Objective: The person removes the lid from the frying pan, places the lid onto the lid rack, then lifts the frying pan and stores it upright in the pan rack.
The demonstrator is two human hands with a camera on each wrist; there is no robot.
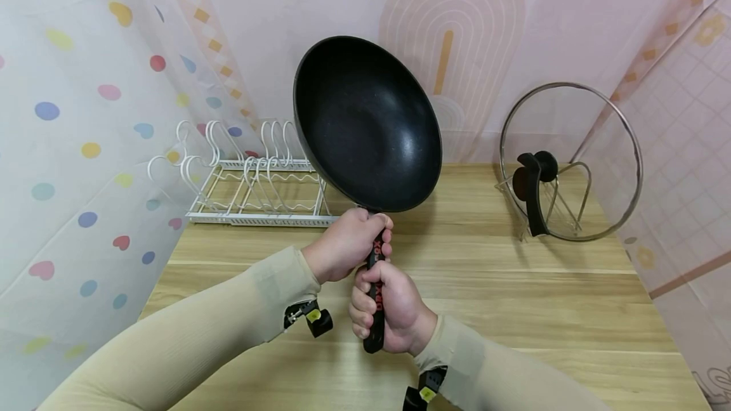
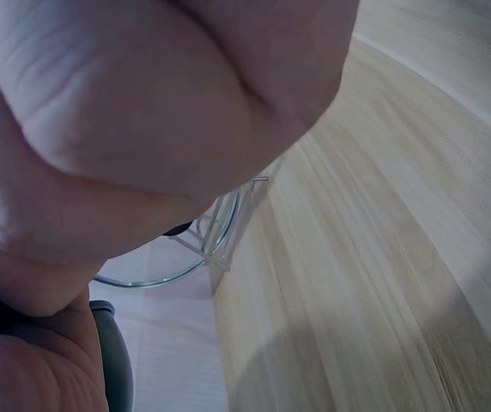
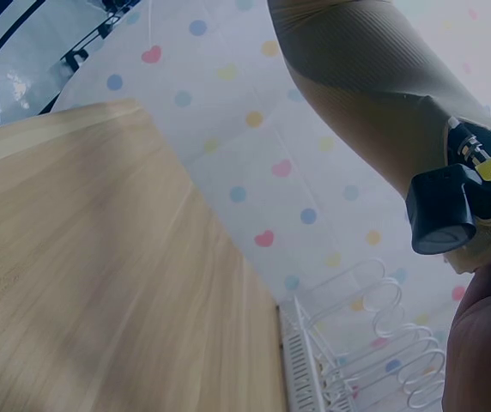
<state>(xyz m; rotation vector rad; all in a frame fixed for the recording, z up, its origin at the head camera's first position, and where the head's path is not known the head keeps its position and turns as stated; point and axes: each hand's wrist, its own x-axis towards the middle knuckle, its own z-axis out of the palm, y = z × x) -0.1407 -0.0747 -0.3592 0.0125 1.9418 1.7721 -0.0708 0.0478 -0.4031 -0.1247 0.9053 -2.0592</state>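
Observation:
A black wok (image 1: 371,125) is held up over the table, tilted so its dark inside faces me in the head view. Its black handle (image 1: 374,328) with red lettering points down toward me. My left hand (image 1: 349,240) grips the handle close under the pan. Lower down, my right hand (image 1: 394,306) wraps its fingers round the same handle near the end. In the left wrist view the left hand (image 2: 134,129) fills the upper left, with a sliver of the wok (image 2: 115,360) below it. The right wrist view shows the left sleeve (image 3: 374,86) and wrist camera (image 3: 443,210).
Behind the wok at left stands a white wire dish rack (image 1: 263,221), partly covered by the pan. A glass lid (image 1: 628,138) with a black knob stands upright in a wire holder (image 1: 585,189) at right. Patterned curtains (image 1: 257,18) border the wooden table (image 1: 485,297).

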